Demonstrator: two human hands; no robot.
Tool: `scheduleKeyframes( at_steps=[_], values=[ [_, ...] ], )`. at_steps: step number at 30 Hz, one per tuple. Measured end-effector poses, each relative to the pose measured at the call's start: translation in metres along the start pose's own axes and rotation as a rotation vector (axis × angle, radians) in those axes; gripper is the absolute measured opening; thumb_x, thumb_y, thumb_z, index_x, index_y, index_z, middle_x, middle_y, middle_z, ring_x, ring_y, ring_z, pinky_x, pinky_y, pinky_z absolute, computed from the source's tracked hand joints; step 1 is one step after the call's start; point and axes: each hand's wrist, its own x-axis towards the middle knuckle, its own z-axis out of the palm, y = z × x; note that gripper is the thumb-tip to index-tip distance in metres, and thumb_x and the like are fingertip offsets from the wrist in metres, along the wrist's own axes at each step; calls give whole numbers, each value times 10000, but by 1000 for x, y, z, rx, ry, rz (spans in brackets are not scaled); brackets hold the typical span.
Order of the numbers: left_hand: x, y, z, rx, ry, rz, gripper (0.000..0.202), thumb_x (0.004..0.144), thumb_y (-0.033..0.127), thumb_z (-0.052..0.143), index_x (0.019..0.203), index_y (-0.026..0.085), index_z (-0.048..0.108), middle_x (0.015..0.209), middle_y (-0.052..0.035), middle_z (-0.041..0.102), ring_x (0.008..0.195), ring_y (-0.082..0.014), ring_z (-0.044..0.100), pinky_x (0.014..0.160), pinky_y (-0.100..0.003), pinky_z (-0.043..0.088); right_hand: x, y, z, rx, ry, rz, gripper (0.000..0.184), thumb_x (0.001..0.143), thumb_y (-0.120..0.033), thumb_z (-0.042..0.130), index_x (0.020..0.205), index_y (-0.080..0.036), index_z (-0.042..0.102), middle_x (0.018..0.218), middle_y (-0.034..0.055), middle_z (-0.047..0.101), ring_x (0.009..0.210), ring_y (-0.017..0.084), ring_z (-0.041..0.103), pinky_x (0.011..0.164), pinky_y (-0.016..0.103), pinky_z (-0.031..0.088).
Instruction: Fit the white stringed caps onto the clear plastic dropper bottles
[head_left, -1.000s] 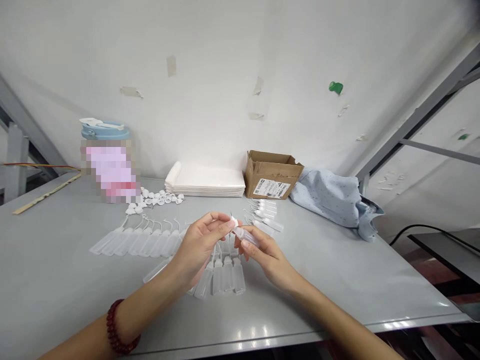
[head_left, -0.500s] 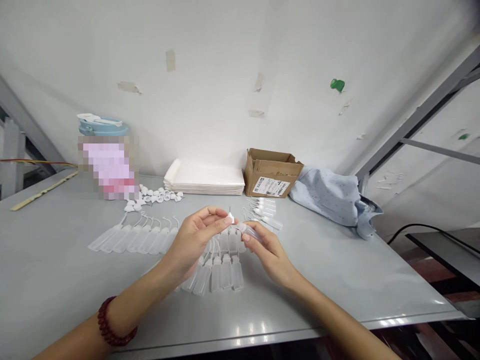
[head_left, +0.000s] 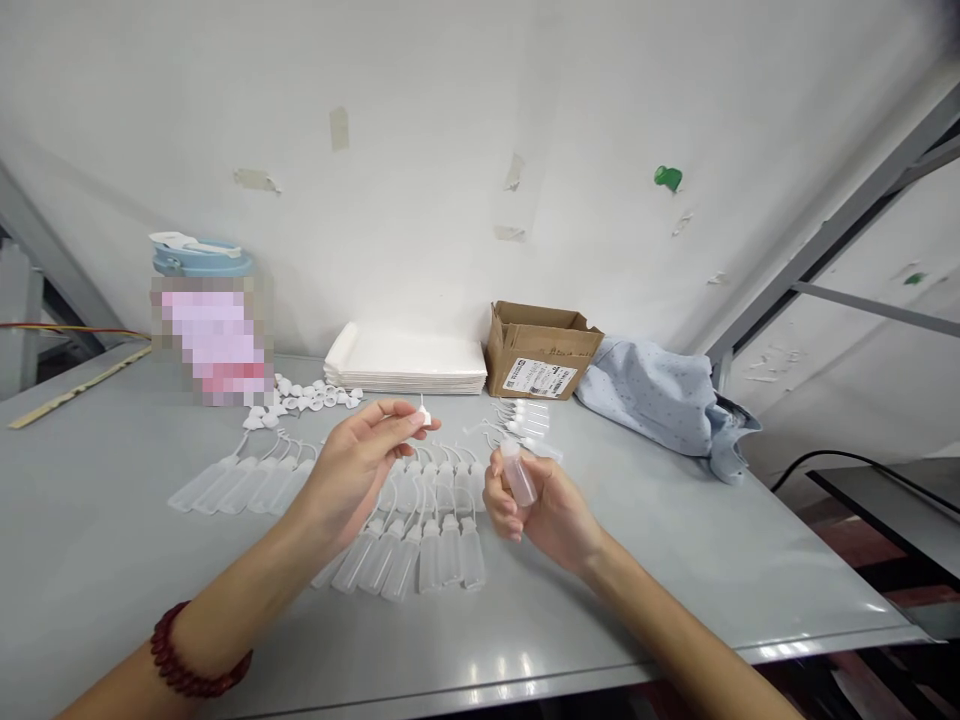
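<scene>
Between thumb and fingers, my left hand [head_left: 367, 450] pinches a small white needle-tip cap [head_left: 425, 414], its thin needle pointing up. A clear plastic squeeze bottle [head_left: 519, 476] tilts in my right hand [head_left: 551, 505], which is wrapped round its lower part; a thin strap shows at its neck. The two hands are apart. Below and between them, more clear bottles [head_left: 450, 557] with straps lie in rows on the table. Another row of bottles [head_left: 244, 484] lies left of my left hand, partly hidden by it. A few bottles [head_left: 531, 414] lie beyond my right hand.
Loose white caps [head_left: 311, 398] are heaped at the back left. Behind them stand a stack of white envelopes [head_left: 409, 362], a cardboard box [head_left: 536, 355] and a crumpled blue cloth [head_left: 649, 400]. A blue-lidded container [head_left: 201, 258] is at the far left of the grey table [head_left: 600, 625].
My hands have drawn apart. The left moved left with the needle cap, while the right lowered slightly and turned the bottle more upright, its neck now away from the cap.
</scene>
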Motion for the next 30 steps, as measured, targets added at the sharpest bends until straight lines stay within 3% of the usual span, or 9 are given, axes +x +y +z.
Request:
scheduleKeyframes(
  at_steps=[5, 11, 19, 24, 30],
  values=[
    [-9, -8, 11, 123, -230, -120, 208, 775, 381, 669, 852, 200, 603, 867, -30, 665, 875, -173, 536, 795, -304, 341, 1, -2, -4, 109, -38, 64, 247, 838, -438, 494, 859, -195, 533, 628, -58, 394, 457, 61, 315, 450, 200, 257],
    [-10, -16, 18, -18, -197, -138, 245, 777, 370, 687, 915, 211, 561, 964, -28, 661, 927, -152, 524, 793, -288, 343, -1, 3, -2, 45, -65, 110, 249, 887, -413, 443, 874, -182, 535, 642, -53, 382, 464, 58, 290, 457, 201, 261],
    [-14, -19, 21, -28, -334, -184, 238, 817, 355, 648, 986, 201, 582, 978, -51, 688, 921, -161, 581, 871, -313, 366, 1, 9, -1, -25, -105, 165, 259, 894, -411, 418, 869, -178, 528, 602, -62, 375, 440, 53, 240, 448, 199, 246],
    [-16, -19, 22, -7, -345, -145, 205, 796, 328, 665, 945, 195, 616, 1006, -53, 693, 973, -185, 604, 941, -329, 383, 2, 11, -3, -12, -86, 175, 265, 892, -392, 427, 845, -160, 545, 588, -61, 368, 442, 53, 222, 435, 194, 215],
    [-16, -18, 20, 125, -315, -6, 167, 792, 335, 659, 871, 187, 651, 946, -45, 663, 928, -192, 587, 869, -309, 425, 0, 8, -1, -31, -89, 183, 264, 895, -384, 407, 840, -163, 541, 570, -68, 363, 419, 49, 200, 426, 200, 195]
  ],
)
